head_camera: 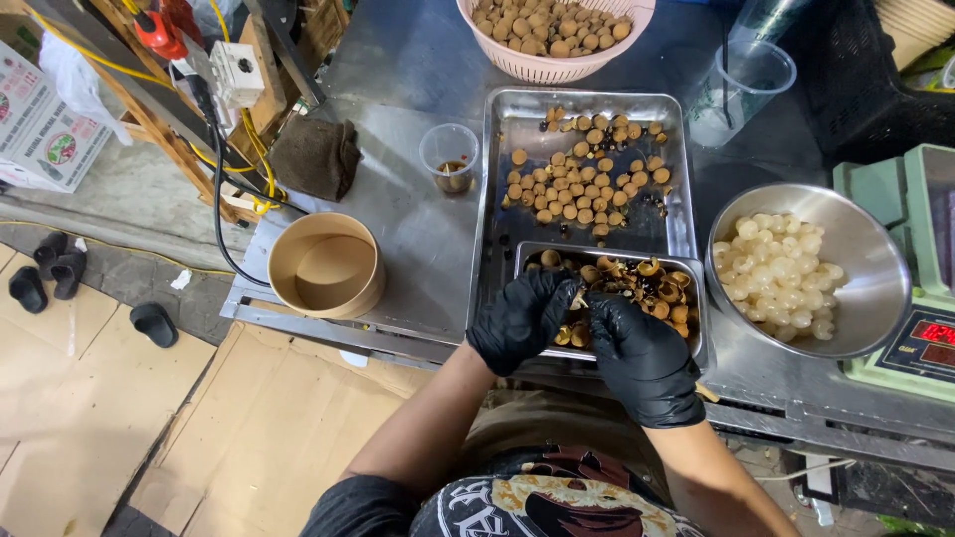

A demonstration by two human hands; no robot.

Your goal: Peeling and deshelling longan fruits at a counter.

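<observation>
both gloved hands meet over the small metal tray [696, 298] of shells, the left hand [522, 318] and right hand [642, 358] curled shut on one small brown fruit [578, 298] pinched between their fingertips. it looks like peeling is underway; just right of the right hand sits the steel bowl [875, 288] of peeled white fruit, beyond the hands the large tray [497, 179] of unpeeled ones.
</observation>
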